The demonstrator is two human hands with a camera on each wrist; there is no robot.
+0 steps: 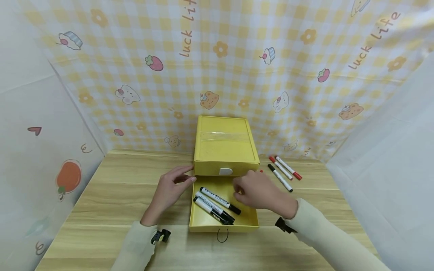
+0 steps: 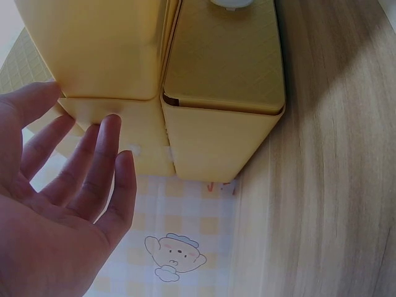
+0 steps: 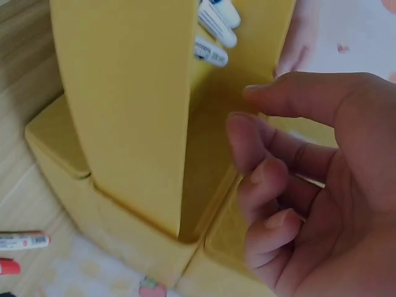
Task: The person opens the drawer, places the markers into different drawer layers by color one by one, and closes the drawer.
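A yellow two-tier drawer box (image 1: 225,137) stands against the patterned cloth, its lower drawer (image 1: 249,222) pulled out toward me. Inside the drawer, three whiteboard markers (image 1: 220,197) with black caps lie slanted on the left. My left hand (image 1: 171,190) is at the box's left side, thumb by the drawer joint; in the left wrist view its fingers (image 2: 110,133) are relaxed against or close to the yellow wall. Over the drawer's right part is my right hand (image 1: 257,190). The right wrist view shows its fingers (image 3: 266,179) loosely bent, nothing between thumb and fingertips.
On the wooden table right of the box lie a black-capped marker (image 1: 280,178) and two red markers (image 1: 288,168). A red tip (image 1: 261,171) peeks out beside the box. The upper drawer, with a white handle (image 1: 225,171), is closed. A thin loop (image 1: 222,237) hangs from the lower drawer's front.
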